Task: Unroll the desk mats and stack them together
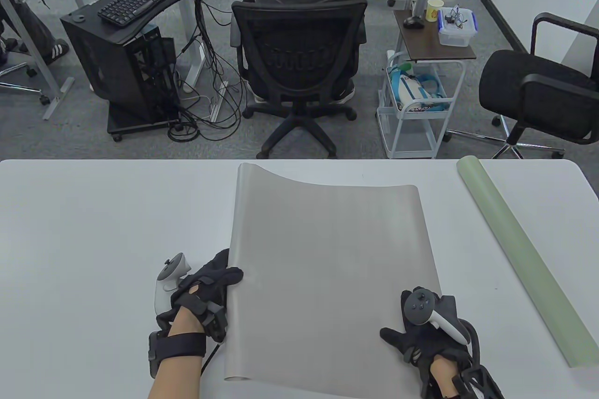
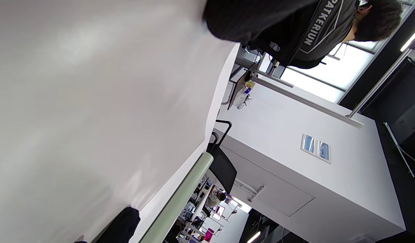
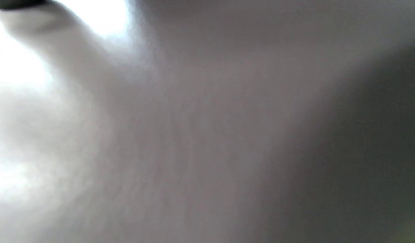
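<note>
A grey desk mat lies unrolled in the middle of the white table, with its far edge curling up. My left hand holds the mat's left edge, thumb on top and fingers at the rim. My right hand holds the near right edge, its thumb lying on the mat and its fingers hidden by the tracker. A pale green mat lies rolled up to the right, slanting towards the near right. The left wrist view shows the grey mat and the green roll. Blurred grey fills the right wrist view.
Beyond the table's far edge a person sits in a black office chair, back turned. A white trolley and another black chair stand at the far right. A computer tower stands at the far left.
</note>
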### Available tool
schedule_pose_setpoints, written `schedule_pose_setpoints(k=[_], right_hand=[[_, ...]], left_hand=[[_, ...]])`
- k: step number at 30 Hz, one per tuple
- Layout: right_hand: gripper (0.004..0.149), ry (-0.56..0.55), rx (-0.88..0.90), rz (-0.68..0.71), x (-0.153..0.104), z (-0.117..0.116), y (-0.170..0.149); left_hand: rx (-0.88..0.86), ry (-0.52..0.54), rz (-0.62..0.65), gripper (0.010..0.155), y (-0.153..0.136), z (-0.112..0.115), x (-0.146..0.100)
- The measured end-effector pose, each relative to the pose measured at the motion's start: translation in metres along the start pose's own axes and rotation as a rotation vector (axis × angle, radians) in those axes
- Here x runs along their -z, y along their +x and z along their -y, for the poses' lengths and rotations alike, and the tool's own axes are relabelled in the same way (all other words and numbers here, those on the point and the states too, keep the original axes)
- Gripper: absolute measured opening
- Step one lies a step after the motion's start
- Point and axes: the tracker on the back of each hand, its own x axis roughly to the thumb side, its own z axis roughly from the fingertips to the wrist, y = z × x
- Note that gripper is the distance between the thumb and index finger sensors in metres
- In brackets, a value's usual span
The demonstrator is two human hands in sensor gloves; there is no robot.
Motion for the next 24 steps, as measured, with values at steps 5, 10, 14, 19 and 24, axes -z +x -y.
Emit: schedule_pose_setpoints(k=[5,10,14,19,24], right_hand=[[0.094,0.005,0.011,0.000,0.000,0.001,-0.001],[0.094,0.004,0.010,-0.003,0.000,0.001,-0.001],[0.094,0.008,0.013,-0.012,0.000,0.003,-0.006],[0.094,0.006,0.027,-0.026,-0.001,0.004,-0.015],[0.094,0.005,0.035,-0.028,-0.002,0.005,-0.020]], left_hand=[[-0.017,0.056,0.009,0.080,-0.001,-0.010,-0.003],[-0.037,0.087,0.005,0.080,-0.002,-0.011,-0.003],[-0.015,0.048,-0.026,0.068,-0.006,-0.012,0.004],[0.064,0.053,-0.077,0.059,-0.003,-0.006,0.010],[0.104,0.079,-0.101,0.077,-0.002,-0.006,0.012]])
